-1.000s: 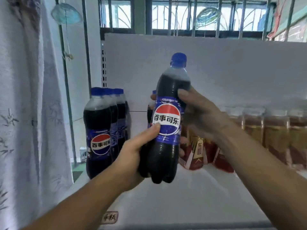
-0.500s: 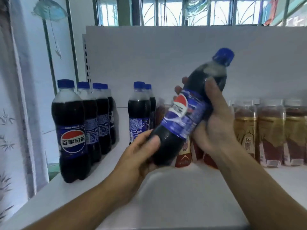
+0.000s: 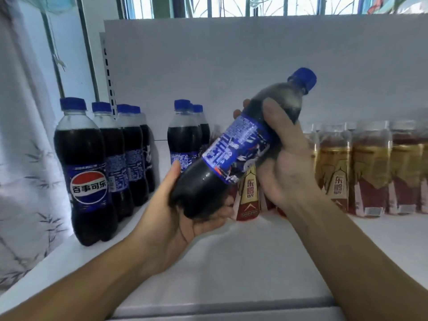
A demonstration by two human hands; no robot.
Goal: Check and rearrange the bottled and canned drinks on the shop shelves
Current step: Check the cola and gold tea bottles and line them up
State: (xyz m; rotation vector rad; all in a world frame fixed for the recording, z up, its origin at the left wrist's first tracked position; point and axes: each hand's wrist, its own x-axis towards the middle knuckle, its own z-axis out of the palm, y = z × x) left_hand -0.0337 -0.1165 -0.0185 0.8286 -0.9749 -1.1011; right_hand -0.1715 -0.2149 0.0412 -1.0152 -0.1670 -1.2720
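At frame centre, the bottle (image 3: 234,149) slants cap-up toward upper right, left hand (image 3: 183,218) cupping its base, right hand (image 3: 284,158) gripping its shoulder.

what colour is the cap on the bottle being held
Blue. The cap shows clearly in the head view.

The tilted cola bottle (image 3: 234,156) is above the shelf (image 3: 231,262). Far left of it a row of cola bottles (image 3: 85,172) runs backward. A shorter row (image 3: 183,135) stands just left behind it, and energy drink bottles (image 3: 370,167) line up behind and to its right.
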